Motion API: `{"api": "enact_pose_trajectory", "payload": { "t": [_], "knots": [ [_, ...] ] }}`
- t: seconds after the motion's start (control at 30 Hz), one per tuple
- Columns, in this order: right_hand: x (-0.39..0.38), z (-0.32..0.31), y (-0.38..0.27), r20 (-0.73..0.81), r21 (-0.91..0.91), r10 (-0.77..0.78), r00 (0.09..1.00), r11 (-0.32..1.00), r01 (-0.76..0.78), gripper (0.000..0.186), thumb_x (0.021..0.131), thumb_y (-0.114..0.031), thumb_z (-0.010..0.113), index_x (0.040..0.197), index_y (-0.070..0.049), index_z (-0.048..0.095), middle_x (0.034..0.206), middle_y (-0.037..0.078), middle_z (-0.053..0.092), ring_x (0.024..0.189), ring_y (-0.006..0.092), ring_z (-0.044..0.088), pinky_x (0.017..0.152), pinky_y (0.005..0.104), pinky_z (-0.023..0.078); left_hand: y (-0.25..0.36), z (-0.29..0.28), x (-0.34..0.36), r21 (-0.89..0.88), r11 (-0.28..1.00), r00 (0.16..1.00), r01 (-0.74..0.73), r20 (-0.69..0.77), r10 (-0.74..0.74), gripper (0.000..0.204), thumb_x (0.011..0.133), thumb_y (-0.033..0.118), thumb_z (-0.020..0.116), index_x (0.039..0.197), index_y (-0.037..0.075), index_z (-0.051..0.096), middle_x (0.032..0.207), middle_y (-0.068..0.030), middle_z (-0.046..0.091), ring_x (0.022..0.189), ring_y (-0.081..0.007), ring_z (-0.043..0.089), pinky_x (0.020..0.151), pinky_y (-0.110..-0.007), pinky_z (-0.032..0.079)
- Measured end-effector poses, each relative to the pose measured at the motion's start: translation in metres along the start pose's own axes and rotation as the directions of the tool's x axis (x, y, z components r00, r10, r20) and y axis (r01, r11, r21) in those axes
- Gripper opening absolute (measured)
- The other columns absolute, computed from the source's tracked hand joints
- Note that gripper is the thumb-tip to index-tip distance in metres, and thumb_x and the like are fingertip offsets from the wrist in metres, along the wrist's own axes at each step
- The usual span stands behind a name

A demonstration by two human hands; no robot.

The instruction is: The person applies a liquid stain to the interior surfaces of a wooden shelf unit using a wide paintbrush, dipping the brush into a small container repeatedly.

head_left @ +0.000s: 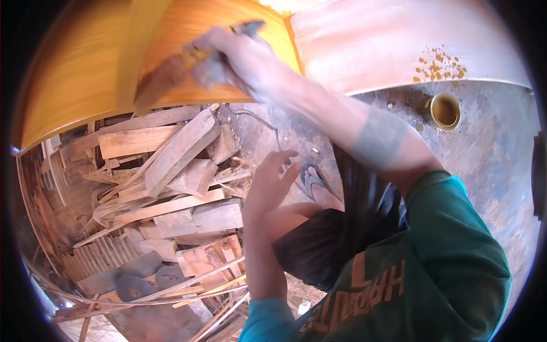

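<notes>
Grey, stained floor (484, 148) under an orange panel (62, 94) and a pale panel (364, 45), with scrap wood (182, 154) heaped along its left side.
Head view: the two panels meet at a seam, and a lighter strip (137, 45) crosses the orange one. Ochre spatters (437, 67) mark the pale panel toward the right end of its lower edge; just below that edge a round can (444, 112) of brown liquid stands on the floor. Clamped in the right hand (219, 57), a blurred, brush-like tool (162, 82) is at the orange panel's lower edge; whether it touches, I cannot tell. Well apart from it, the left hand (273, 176) has its fingers spread and loosely bent, near the wood's right edge.
</notes>
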State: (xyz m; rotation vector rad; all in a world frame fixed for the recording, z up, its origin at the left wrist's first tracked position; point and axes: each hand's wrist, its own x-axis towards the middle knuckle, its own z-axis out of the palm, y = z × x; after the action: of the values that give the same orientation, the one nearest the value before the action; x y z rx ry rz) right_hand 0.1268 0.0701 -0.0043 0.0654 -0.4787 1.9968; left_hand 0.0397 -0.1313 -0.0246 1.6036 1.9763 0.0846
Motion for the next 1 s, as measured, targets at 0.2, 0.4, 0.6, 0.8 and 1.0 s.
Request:
{"api": "enact_pose_trajectory", "payload": {
  "t": [0.2, 0.4, 0.6, 0.8, 1.0],
  "knots": [
    [0.053, -0.014, -0.005, -0.220, 0.109, -0.272, 0.937, 0.947, 0.301, 0.025, 0.094, -0.014, 0.059, 0.093, 0.010, 0.065, 0.081, 0.026, 0.070, 0.063, 0.0282, 0.070, 0.059, 0.0366, 0.059, 0.001, 0.004, 0.002, 0.017, 0.999, 0.998, -0.044, 0.045, 0.043, 0.033, 0.092, 0.022, 0.068, 0.122, 0.007, 0.067, 0.100, -0.0102, 0.064, 0.084, -0.0213, 0.059, 0.077, -0.034, 0.049],
    [0.045, -0.014, 0.015, -0.072, 0.205, -0.064, 0.995, 0.976, 0.078, 0.027, 0.098, -0.013, 0.053, 0.107, 0.010, 0.062, 0.085, 0.023, 0.069, 0.064, 0.0242, 0.068, 0.061, 0.0340, 0.058, -0.005, 0.000, -0.004, 0.086, 0.995, 0.997, -0.052, 0.056, 0.047, 0.032, 0.092, 0.021, 0.068, 0.122, 0.007, 0.067, 0.100, -0.0109, 0.064, 0.085, -0.0213, 0.059, 0.079, -0.035, 0.050],
    [0.225, -0.050, 0.012, -0.200, 0.392, -0.274, 0.941, 0.858, 0.333, 0.018, 0.101, -0.023, 0.058, 0.094, -0.007, 0.057, 0.077, 0.010, 0.062, 0.055, 0.0203, 0.060, 0.047, 0.0328, 0.053, 0.001, -0.003, -0.008, 0.007, 0.998, 0.992, -0.063, 0.110, 0.062, 0.035, 0.091, 0.019, 0.068, 0.123, 0.005, 0.065, 0.103, -0.0124, 0.065, 0.092, -0.0243, 0.060, 0.087, -0.037, 0.049],
    [0.292, -0.047, -0.003, -0.350, 0.149, -0.378, 0.857, 0.881, 0.449, 0.025, 0.100, -0.023, 0.058, 0.083, -0.005, 0.056, 0.063, 0.006, 0.057, 0.048, 0.0185, 0.056, 0.044, 0.0305, 0.049, -0.030, -0.006, 0.001, -0.058, 0.992, 0.986, -0.109, 0.118, 0.115, 0.034, 0.094, 0.022, 0.066, 0.122, 0.003, 0.062, 0.107, -0.0181, 0.061, 0.100, -0.0339, 0.061, 0.087, -0.041, 0.049],
    [0.283, -0.055, 0.004, -0.409, 0.049, -0.299, 0.862, 0.936, 0.348, 0.030, 0.100, -0.027, 0.057, 0.090, 0.000, 0.066, 0.083, 0.016, 0.071, 0.064, 0.0233, 0.068, 0.052, 0.0355, 0.053, -0.038, -0.014, 0.009, 0.050, 0.999, 0.980, -0.007, 0.200, -0.003, 0.036, 0.095, 0.023, 0.066, 0.125, 0.003, 0.062, 0.108, -0.0166, 0.061, 0.099, -0.0314, 0.062, 0.083, -0.039, 0.050]
  ]
}}
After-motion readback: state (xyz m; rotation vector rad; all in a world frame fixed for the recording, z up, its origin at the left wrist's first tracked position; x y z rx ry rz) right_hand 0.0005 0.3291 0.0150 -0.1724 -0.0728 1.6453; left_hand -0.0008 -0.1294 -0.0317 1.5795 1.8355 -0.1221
